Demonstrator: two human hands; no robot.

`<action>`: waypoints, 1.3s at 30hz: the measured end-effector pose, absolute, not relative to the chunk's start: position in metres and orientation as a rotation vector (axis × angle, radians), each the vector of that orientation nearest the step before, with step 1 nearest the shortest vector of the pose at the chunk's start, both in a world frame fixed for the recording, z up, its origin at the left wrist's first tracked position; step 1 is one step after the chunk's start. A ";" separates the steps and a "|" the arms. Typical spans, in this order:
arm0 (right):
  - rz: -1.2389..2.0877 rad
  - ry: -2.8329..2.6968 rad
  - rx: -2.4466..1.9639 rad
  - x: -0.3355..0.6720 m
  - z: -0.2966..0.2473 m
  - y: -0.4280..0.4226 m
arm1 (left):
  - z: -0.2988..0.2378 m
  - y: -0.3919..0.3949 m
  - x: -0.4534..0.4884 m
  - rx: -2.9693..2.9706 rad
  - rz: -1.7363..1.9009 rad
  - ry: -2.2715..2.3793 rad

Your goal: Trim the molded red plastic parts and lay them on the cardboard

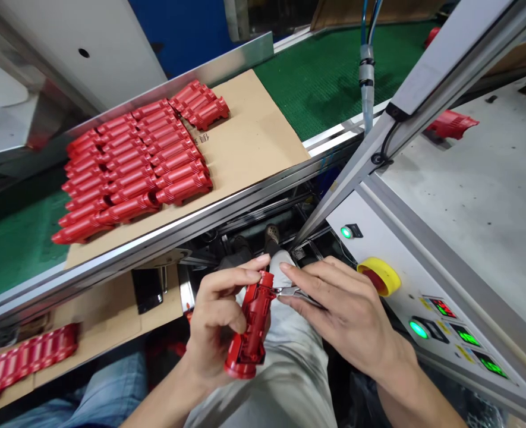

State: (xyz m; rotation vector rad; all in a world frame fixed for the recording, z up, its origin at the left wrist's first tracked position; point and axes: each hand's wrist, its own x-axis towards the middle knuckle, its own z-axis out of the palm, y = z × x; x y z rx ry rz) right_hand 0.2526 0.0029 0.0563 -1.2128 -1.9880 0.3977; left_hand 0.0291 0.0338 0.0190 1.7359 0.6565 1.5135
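My left hand [220,312] is wrapped round a red plastic housing [256,315], a tube-like part with ribs and openings, held over my lap with its wide round end down. In my right hand [347,309] is a pair of small metal nippers [292,291]. Their jaws touch the housing's side close to its upper end, just below my left fingertips. My right fingers partly cover the handles, so how far the jaws are closed is too small to make out.
Rows of red housings [131,154] lie on a cardboard sheet [263,131] over a green conveyor [316,65]. More stand on a lower shelf [104,315]. At right are a control panel with a yellow-ringed button [381,276] and a metal post [405,119]. A person's jeans [111,386] show lower left.
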 end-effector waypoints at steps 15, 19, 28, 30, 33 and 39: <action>0.304 -2.103 -1.227 0.260 0.060 0.009 | 0.022 0.033 0.032 1.679 1.478 0.766; 0.362 -2.068 -1.181 0.259 0.052 0.011 | 0.024 0.034 0.032 1.675 1.463 0.748; 0.637 -1.752 -1.111 0.258 0.048 0.014 | 0.029 0.033 0.034 1.562 1.452 0.676; 0.602 -1.819 -1.097 0.258 0.051 0.014 | 0.030 0.033 0.035 1.525 1.434 0.675; 0.550 -1.919 -1.103 0.259 0.053 0.014 | 0.031 0.031 0.035 1.457 1.401 0.674; 0.455 -2.008 -1.131 0.259 0.054 0.013 | 0.031 0.028 0.033 1.439 1.378 0.638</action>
